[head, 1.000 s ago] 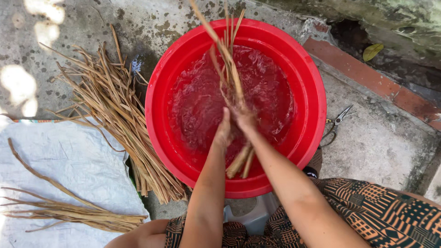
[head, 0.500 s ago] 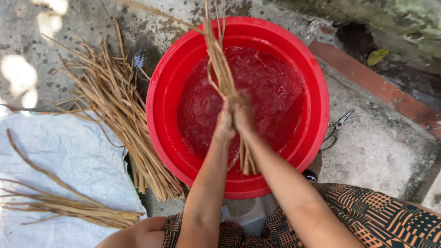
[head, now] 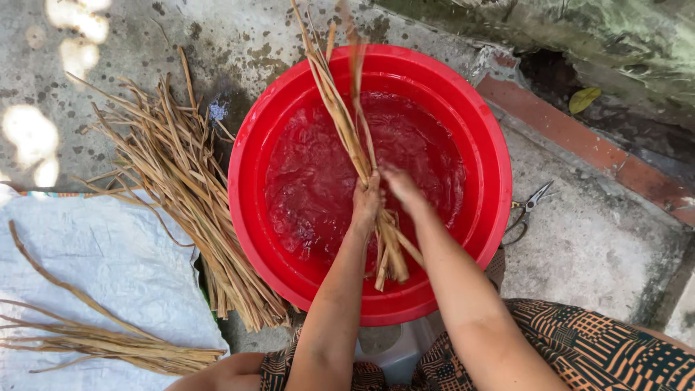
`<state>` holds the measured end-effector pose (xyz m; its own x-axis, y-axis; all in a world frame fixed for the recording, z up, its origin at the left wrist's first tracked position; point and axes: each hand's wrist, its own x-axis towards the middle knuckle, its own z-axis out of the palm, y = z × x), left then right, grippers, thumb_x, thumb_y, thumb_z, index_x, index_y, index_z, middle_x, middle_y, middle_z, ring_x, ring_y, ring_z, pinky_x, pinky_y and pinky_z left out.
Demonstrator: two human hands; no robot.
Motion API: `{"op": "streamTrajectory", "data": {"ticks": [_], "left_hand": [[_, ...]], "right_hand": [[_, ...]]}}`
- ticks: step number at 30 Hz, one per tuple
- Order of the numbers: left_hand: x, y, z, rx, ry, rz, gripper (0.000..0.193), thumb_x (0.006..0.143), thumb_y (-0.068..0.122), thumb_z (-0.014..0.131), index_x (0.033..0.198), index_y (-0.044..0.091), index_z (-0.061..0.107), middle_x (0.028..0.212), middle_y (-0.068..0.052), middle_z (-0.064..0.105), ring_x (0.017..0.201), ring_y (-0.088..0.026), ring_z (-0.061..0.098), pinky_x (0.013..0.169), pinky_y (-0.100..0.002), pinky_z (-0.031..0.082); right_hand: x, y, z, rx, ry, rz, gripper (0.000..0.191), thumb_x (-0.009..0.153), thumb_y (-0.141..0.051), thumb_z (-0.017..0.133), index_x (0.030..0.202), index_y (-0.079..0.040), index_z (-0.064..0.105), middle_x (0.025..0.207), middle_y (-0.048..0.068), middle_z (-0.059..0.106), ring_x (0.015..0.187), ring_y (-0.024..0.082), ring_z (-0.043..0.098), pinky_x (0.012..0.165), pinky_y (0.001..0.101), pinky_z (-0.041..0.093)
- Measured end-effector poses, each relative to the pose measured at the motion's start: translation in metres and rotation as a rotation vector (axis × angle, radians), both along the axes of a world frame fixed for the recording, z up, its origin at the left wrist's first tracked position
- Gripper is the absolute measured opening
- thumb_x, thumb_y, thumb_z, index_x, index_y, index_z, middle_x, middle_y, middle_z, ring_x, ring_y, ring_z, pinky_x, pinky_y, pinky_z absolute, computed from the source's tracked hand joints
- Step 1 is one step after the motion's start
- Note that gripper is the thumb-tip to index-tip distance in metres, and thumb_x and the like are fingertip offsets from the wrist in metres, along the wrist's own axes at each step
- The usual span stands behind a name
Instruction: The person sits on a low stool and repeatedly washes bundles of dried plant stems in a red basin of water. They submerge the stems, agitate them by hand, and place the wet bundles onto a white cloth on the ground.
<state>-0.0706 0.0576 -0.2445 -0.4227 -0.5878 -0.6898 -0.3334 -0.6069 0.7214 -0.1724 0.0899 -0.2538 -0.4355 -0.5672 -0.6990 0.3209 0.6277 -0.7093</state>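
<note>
A big red basin (head: 486,145) full of water stands on the concrete in front of me. Over it, my left hand (head: 366,203) is closed around a bundle of long dry tan reeds (head: 346,116); the butt ends hang below my fist and the long ends run up past the basin's far rim. My right hand (head: 400,186) lies against the same bundle just right of my left hand, its fingers on the stalks.
A loose pile of the same reeds (head: 184,195) lies on the concrete left of the basin. A smaller bunch (head: 108,342) rests on a white sack cloth (head: 94,253). Scissors (head: 527,206) lie right of the basin. A brick edge (head: 601,159) runs at the right.
Both hands have slid along the bundle toward me and the reeds have swung a little left. The water in the basin is ruffled.
</note>
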Motion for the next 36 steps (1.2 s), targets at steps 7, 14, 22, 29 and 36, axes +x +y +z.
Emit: {"op": "streamTrajectory", "data": {"ticks": [7,14,22,29,36], "left_hand": [[0.003,0.030,-0.003,-0.054,-0.539,-0.739,0.083,0.118,0.052,0.011,0.117,0.001,0.076,0.078,-0.009,0.063,0.071,-0.017,0.055,0.065,-0.040,0.052],[0.017,0.033,0.007,0.008,-0.298,-1.212,0.082,0.095,0.069,0.038,0.153,0.011,0.040,0.162,-0.013,0.035,0.150,-0.029,0.034,0.123,-0.054,0.025],[0.036,-0.044,-0.005,0.471,0.326,0.272,0.083,0.097,0.069,0.036,0.157,0.011,0.030,0.163,-0.018,0.030,0.153,-0.032,0.024,0.124,-0.051,0.021],[0.017,-0.028,0.000,0.438,0.346,0.304,0.073,0.101,0.061,0.041,0.152,0.008,0.040,0.153,-0.018,0.046,0.143,-0.031,0.042,0.116,-0.047,0.037],[0.014,-0.028,0.005,0.405,0.252,0.283,0.080,0.094,0.068,0.031,0.147,0.011,0.049,0.145,-0.022,0.056,0.136,-0.033,0.053,0.111,-0.050,0.048]], "right_hand": [[-0.012,-0.017,0.022,-0.073,0.086,0.021,0.074,0.101,-0.055,0.056,0.160,-0.017,0.032,0.155,0.026,0.039,0.140,0.038,0.043,0.115,0.0555,0.040],[0.002,0.023,-0.029,0.327,0.058,0.151,0.049,0.101,-0.043,0.053,0.143,-0.019,0.050,0.114,0.013,0.053,0.097,0.026,0.050,0.077,0.0397,0.042],[0.091,-0.021,0.011,-0.141,0.126,-0.006,0.029,0.109,-0.033,0.046,0.112,-0.012,0.065,0.067,-0.001,0.052,0.048,0.011,0.043,0.035,0.0212,0.035],[0.076,-0.038,0.026,-0.268,0.325,-0.203,0.040,0.109,-0.042,0.045,0.114,-0.010,0.070,0.087,0.007,0.066,0.058,0.008,0.057,0.038,0.0212,0.042],[0.070,-0.021,-0.003,-0.111,0.386,0.106,0.056,0.110,-0.048,0.027,0.156,-0.030,0.054,0.132,0.017,0.063,0.105,0.027,0.067,0.068,0.0345,0.058]]}}
